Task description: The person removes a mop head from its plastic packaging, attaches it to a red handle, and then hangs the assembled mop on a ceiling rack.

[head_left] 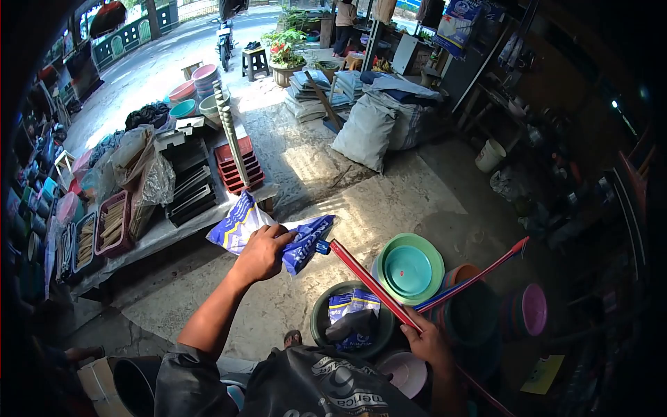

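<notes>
My left hand [260,251] is closed around the pinched middle of a blue and white plastic packet [311,236], which flares out on both sides of the fist. A small blue fitting [322,247] sticks out of the packet's right end, close to the tip of a red pole [368,279]. Farther down that pole, the fingers of my right hand [425,339] are wrapped round it. Behind the pole a second red and blue pole [479,276] slants up to the right. Below lies a dark green tub [321,321] with another blue and white packet [351,306] in it.
Nested green and turquoise basins [429,254] stand beside the tub. At left a low table carries red trays [236,163], a pink basket [112,226] and a bundle of pale sticks [229,128]. White sacks [365,135] are piled ahead. Pink stacked tubs [533,309] stand at right.
</notes>
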The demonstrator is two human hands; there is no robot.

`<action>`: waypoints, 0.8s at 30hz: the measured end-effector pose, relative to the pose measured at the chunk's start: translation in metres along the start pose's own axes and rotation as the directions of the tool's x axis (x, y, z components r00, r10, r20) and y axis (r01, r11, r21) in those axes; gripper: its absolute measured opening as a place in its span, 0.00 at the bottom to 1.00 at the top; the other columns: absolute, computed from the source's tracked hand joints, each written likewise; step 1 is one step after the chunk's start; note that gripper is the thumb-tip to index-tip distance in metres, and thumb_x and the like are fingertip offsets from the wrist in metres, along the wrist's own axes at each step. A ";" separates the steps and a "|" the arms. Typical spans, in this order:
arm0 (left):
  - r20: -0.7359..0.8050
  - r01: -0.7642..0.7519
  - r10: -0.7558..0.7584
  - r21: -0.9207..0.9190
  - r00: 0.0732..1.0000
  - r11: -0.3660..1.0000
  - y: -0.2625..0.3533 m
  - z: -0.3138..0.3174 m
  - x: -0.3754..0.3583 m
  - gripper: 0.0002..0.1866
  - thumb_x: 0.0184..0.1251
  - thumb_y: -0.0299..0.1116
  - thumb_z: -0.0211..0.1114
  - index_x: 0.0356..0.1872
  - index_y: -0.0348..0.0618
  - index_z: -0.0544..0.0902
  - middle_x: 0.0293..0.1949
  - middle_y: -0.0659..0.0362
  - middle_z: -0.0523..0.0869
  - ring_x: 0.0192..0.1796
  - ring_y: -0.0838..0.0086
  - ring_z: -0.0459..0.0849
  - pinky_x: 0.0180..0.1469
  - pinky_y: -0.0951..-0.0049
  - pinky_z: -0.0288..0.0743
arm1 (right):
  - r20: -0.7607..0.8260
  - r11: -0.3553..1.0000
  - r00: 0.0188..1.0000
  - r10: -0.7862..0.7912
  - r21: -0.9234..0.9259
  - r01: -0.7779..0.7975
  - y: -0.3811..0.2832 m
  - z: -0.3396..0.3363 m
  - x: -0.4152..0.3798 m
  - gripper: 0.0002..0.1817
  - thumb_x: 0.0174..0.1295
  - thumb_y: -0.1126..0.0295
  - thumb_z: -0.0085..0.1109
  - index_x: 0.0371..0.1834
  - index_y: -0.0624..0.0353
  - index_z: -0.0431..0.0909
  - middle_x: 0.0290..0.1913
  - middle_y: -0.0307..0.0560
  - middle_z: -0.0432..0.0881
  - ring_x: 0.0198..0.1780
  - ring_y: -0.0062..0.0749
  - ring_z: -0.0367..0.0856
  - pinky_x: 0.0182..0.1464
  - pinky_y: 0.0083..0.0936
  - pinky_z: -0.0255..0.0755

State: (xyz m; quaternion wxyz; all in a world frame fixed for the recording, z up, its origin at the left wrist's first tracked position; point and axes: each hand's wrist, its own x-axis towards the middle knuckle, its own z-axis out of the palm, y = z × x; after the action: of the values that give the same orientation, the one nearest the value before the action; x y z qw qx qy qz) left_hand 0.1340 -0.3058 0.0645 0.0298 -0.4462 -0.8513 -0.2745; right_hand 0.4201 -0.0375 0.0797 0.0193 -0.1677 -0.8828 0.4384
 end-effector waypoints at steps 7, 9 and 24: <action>-0.007 -0.074 0.075 0.056 0.997 0.996 0.005 0.000 0.011 0.23 0.51 0.25 0.56 0.52 0.43 0.78 0.44 0.51 0.78 0.47 0.55 0.74 0.51 0.62 0.68 | -0.047 0.997 0.998 -0.028 -0.072 0.025 0.009 -0.002 -0.011 0.22 0.59 0.70 0.59 0.59 0.58 0.72 0.52 0.62 0.77 0.53 0.48 0.78 0.52 0.30 0.71; 0.034 -0.097 0.094 0.089 0.995 0.991 0.006 -0.004 0.015 0.22 0.52 0.26 0.56 0.52 0.45 0.78 0.45 0.52 0.78 0.49 0.56 0.74 0.52 0.62 0.68 | -0.070 0.995 0.996 -0.047 -0.093 0.041 0.011 -0.002 -0.016 0.23 0.58 0.70 0.59 0.58 0.57 0.73 0.51 0.61 0.78 0.52 0.50 0.79 0.51 0.32 0.72; 0.322 -0.322 0.203 0.375 0.925 0.869 0.024 -0.020 0.042 0.18 0.59 0.32 0.52 0.50 0.57 0.81 0.44 0.59 0.76 0.51 0.63 0.74 0.54 0.62 0.67 | -0.342 0.981 0.920 -0.193 -0.062 0.183 0.063 0.058 -0.031 0.18 0.51 0.70 0.68 0.47 0.58 0.80 0.29 0.46 0.76 0.29 0.33 0.76 0.32 0.27 0.71</action>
State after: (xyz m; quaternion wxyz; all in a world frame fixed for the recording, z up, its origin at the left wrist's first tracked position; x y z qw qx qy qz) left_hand 0.1235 -0.2742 0.1046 0.0454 -0.5750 -0.8168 -0.0136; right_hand 0.4568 -0.0568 -0.0013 0.2138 -0.1568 -0.8837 0.3856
